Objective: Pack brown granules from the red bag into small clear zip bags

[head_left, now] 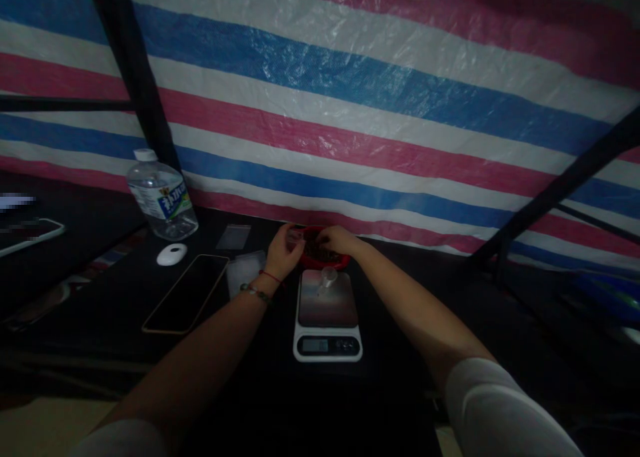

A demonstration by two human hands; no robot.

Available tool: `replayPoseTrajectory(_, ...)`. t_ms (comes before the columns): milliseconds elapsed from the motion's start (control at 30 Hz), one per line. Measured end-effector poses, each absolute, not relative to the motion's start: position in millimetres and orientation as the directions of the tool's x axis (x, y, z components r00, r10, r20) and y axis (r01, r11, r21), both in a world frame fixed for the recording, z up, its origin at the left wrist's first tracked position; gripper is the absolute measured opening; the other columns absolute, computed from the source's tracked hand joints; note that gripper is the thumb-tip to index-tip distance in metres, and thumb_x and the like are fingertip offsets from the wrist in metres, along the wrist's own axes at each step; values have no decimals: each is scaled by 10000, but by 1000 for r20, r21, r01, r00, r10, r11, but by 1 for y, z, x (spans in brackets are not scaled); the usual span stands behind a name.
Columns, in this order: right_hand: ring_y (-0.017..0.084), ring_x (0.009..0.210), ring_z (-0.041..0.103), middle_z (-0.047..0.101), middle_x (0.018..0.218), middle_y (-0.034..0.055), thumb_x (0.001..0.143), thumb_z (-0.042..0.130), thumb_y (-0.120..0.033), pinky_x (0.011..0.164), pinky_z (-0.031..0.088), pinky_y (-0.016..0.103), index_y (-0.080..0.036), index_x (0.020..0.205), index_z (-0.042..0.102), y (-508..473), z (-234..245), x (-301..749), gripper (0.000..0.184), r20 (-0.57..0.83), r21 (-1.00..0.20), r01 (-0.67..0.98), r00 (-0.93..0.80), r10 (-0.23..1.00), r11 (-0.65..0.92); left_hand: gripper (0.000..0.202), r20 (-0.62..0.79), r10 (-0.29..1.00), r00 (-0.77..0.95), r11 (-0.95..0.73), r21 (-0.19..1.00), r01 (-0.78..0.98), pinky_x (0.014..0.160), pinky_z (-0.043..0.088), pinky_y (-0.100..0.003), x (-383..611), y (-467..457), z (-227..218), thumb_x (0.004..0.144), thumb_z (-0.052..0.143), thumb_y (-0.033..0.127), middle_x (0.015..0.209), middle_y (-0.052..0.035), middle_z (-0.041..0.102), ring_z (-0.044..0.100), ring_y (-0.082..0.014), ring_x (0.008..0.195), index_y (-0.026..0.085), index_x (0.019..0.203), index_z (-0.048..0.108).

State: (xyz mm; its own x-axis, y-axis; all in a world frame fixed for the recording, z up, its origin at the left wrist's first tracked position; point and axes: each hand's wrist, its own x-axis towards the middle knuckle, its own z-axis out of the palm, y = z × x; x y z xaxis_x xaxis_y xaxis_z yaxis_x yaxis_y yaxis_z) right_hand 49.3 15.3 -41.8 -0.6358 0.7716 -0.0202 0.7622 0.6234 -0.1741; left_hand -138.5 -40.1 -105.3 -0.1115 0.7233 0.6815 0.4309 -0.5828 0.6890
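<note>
A red bowl [341, 261] with dark contents sits at the far side of a dark table, just behind a small white kitchen scale [327, 317]. A tiny clear cup [328, 276] stands on the scale's plate. My left hand [284, 250] is at the bowl's left rim, fingers curled and pinched together; what they hold is too dim to name. My right hand [336, 239] reaches over the bowl, fingers bent down into the dark contents. A red string and a beaded bracelet circle my left wrist.
A phone [187, 293] lies face up left of the scale, with a white oval object [171, 253], a water bottle [161, 197] and small clear bags [233, 237] near it. A striped red, white and blue tarp [380, 90] hangs behind, with black frame bars.
</note>
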Motion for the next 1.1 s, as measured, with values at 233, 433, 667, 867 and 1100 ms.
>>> replayPoseTrajectory(233, 206, 927, 659, 699, 1099, 51, 728, 662, -226, 748, 464, 220, -227, 1162, 661, 3, -38, 48, 434, -154, -140, 733, -681, 716, 666, 418, 679, 728, -94, -589, 690, 420, 758, 539, -320, -138, -39, -107, 779, 584, 232, 936, -52, 636, 635, -181, 839, 168, 1182, 496)
replayPoseTrajectory(433, 220, 969, 652, 697, 1096, 96, 781, 597, -181, 788, 463, 239, -187, 1135, 670, -1, -43, 35, 361, -164, -88, 756, -653, 739, 648, 414, 676, 732, -86, -581, 685, 440, 812, 532, -341, -139, -39, -107, 773, 590, 230, 954, -55, 642, 641, -188, 855, 170, 1174, 505)
replayPoseTrajectory(667, 205, 949, 659, 707, 1074, 75, 771, 607, -140, 772, 464, 230, -201, 1077, 696, -2, -40, 35, 325, -171, -99, 746, -664, 728, 658, 411, 665, 743, -70, -579, 693, 430, 811, 536, -344, -140, -38, -106, 777, 588, 231, 957, -54, 643, 645, -191, 864, 184, 1177, 508)
replayPoseTrajectory(867, 183, 911, 668, 724, 1029, 44, 781, 582, -130, 742, 467, 212, -215, 1051, 714, 2, -41, 41, 312, -140, -98, 780, -626, 767, 618, 404, 668, 741, -71, -576, 687, 443, 833, 528, -357, -140, -37, -107, 770, 597, 230, 955, -62, 648, 643, -198, 874, 168, 1161, 515)
replayPoseTrajectory(1100, 173, 918, 653, 718, 1043, 17, 766, 630, -152, 755, 458, 199, -228, 1044, 722, 0, -27, 48, 303, -121, -137, 786, -617, 778, 602, 404, 668, 741, -75, -573, 686, 448, 839, 526, -355, -141, -35, -110, 774, 596, 234, 997, -66, 655, 646, -198, 899, 175, 1166, 518)
